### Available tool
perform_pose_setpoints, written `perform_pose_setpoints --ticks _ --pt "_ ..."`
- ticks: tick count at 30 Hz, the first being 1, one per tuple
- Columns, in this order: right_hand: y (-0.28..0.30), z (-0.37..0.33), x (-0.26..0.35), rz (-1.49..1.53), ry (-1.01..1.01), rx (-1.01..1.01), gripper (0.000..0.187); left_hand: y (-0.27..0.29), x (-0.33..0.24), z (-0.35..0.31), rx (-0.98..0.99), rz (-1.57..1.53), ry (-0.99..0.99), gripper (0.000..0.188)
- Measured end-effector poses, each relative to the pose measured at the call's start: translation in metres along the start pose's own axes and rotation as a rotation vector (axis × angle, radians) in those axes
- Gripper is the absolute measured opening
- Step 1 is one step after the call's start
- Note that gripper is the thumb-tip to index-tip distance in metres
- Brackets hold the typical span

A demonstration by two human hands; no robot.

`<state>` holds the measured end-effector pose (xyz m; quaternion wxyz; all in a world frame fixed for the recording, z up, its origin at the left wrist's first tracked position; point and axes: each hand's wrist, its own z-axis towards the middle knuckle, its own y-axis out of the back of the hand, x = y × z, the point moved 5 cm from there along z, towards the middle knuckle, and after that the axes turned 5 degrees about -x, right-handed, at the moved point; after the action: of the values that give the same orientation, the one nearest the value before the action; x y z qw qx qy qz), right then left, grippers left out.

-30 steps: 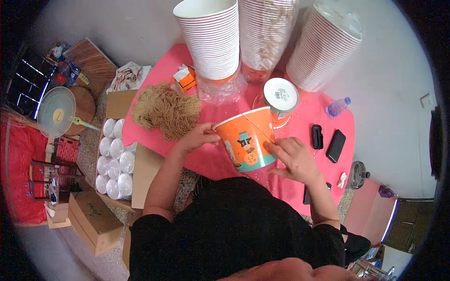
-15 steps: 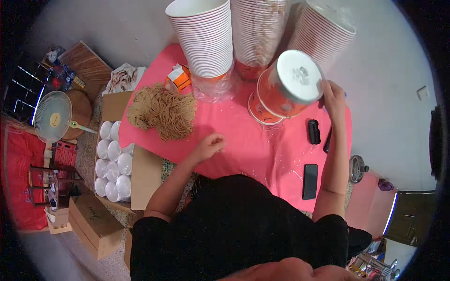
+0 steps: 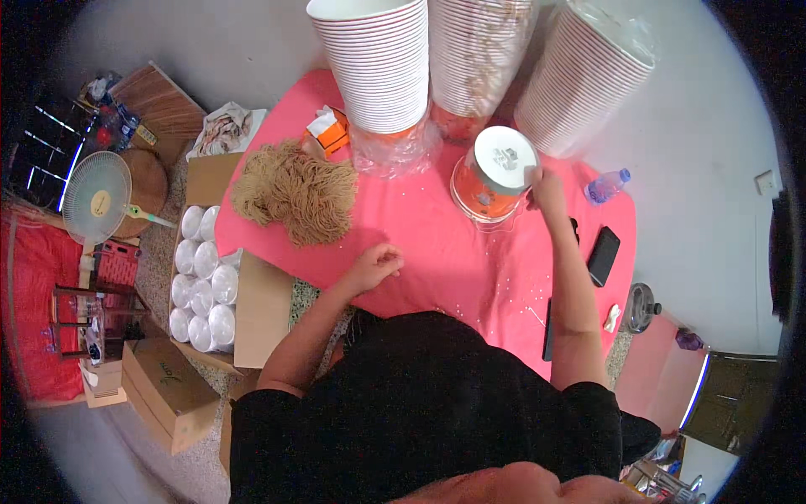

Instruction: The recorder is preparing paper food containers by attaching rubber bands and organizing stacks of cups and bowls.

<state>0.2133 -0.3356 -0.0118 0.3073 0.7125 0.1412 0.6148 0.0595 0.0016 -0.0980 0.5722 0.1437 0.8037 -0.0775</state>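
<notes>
An orange paper bucket with a white base (image 3: pixel 506 157) stands upside down towards the right rear of the pink-covered table. At least one more rim shows beneath it, so it sits over another inverted bucket. My right hand (image 3: pixel 547 193) is closed at the right edge of its base; the fingertips are partly hidden. Over the near part of the table, my left hand (image 3: pixel 378 267) hangs with fingers curled in, and nothing shows in it. Left of the bucket lies a bundle of tan string (image 3: pixel 298 193), nearer to my left hand.
Tall stacks of white-rimmed buckets (image 3: pixel 378 67) line the back beside an orange tissue pack (image 3: pixel 330 130). A bottle (image 3: pixel 608 186), a black phone (image 3: pixel 604 256) and a white scrap (image 3: pixel 612 317) lie to the right. Left of the table, a cardboard box (image 3: pixel 264 311) holds clear plastic cups.
My right hand has brought the orange bucket down and slightly left, over the inverted one below. The bottle has come into sight. My left hand has barely moved.
</notes>
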Motion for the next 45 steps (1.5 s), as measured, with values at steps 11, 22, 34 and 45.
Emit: perform_pose_setpoints --ticks 11,22,34,45 --pt "0.021 -0.016 0.064 -0.928 0.405 -0.215 0.039 0.026 -0.035 0.029 -0.184 0.256 -0.311 0.032" --pt "-0.034 -0.020 0.346 -0.450 1.294 -0.297 0.023 0.098 -0.273 0.078 -0.929 0.247 -0.878 0.089" --pt "-0.049 -0.010 0.360 -0.403 1.194 -0.190 0.026 0.104 -0.293 0.094 -1.052 0.353 -1.044 0.083" --pt "-0.024 -0.002 0.378 -0.234 1.098 -0.330 0.030 0.105 -0.301 0.092 -1.060 0.397 -1.053 0.078"
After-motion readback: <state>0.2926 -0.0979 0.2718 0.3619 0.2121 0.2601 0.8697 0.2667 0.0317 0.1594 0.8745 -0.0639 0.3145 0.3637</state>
